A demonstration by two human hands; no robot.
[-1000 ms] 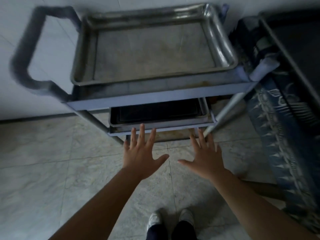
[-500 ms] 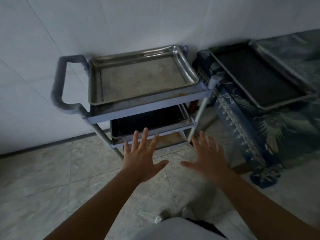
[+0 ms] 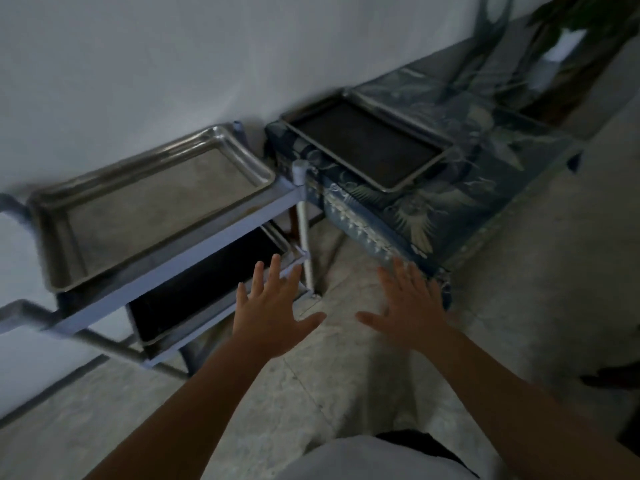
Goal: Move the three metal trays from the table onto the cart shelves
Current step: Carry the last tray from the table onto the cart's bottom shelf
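A bright steel tray (image 3: pixel 149 199) lies on the top shelf of the blue-grey cart (image 3: pixel 194 242). A dark tray (image 3: pixel 204 285) sits on the shelf below it. To the right, a third dark tray (image 3: pixel 367 145) rests on the table with the blue patterned cloth (image 3: pixel 446 202). My left hand (image 3: pixel 273 313) hovers with fingers spread just in front of the cart's middle shelf, holding nothing. My right hand (image 3: pixel 408 310) is spread flat too, in the air below the table's near corner, empty.
A white wall runs behind cart and table. The cart's handle (image 3: pixel 14 306) juts out at the left edge. Marbled floor tiles (image 3: pixel 540 306) stretch to the right. A chair and a plant (image 3: pixel 568 39) stand at the table's far end.
The view has swung right and tilted, bringing the table and its tray into fuller sight. Both hands stay spread and empty and have drifted right, toward the table.
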